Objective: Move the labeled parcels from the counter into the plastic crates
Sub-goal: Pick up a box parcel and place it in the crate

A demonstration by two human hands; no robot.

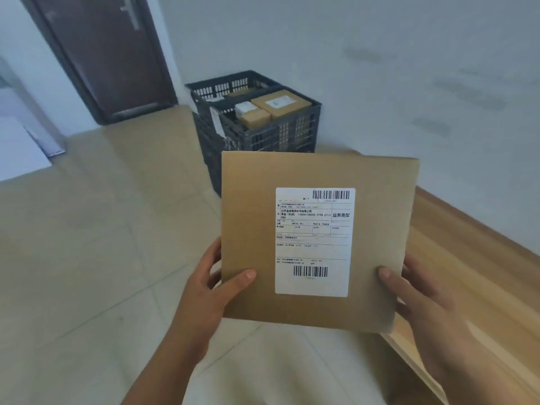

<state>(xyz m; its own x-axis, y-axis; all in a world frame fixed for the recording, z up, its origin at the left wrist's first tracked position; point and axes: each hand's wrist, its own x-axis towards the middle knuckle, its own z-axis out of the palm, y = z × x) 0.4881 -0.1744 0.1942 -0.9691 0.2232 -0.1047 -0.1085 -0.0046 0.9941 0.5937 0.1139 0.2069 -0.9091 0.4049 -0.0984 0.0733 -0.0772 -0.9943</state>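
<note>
I hold a flat brown cardboard parcel (251, 217) in front of me, its white shipping label (314, 241) with two barcodes facing up. My left hand (210, 290) grips its lower left edge, thumb on top and fingers underneath. My right hand (420, 296) grips the lower right edge the same way. Beyond the parcel, dark plastic crates (280, 135) stand on the floor against the wall; the top one holds several brown labeled boxes (282, 103). The parcel hides the crates' lower front.
A wooden counter (455, 258) runs along the grey wall on the right, under my right hand. Beige tiled floor (96, 229) spreads to the left. A dark brown door (102, 51) stands at the back left, with a white panel (20, 147) beside it.
</note>
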